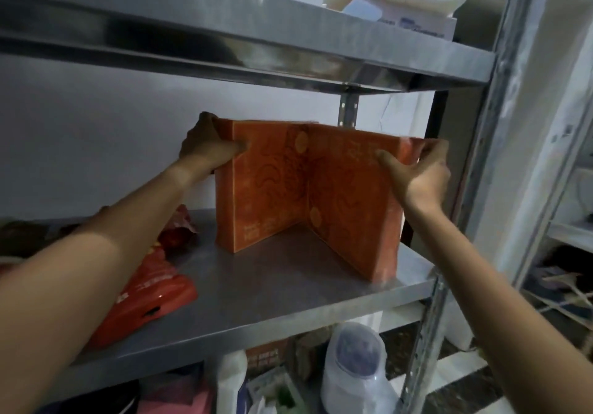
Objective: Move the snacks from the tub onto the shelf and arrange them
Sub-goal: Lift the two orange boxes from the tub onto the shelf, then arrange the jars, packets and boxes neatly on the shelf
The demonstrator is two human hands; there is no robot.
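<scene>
Snack boxes, two flat orange ones, stand on edge on the middle steel shelf [288, 282], meeting in a V at the back. Left hand [205, 147] grips the top left corner of the left orange box [263, 186], thumb across the front, fingers wrapped behind. Right hand [420, 169] holds the top right end of the right orange box [349, 208], thumb on the face, fingers curled over the edge. Red snack packets [154, 288] lie flat beside them to the left, partly under the left forearm. Tub isn't in view.

Step, prob.: arranging, w/ boxes already on the shelf. Next move likely calls for swinging both boxes parallel & pressing them face to face, upright, w/o tipping or shoving the packets.
</scene>
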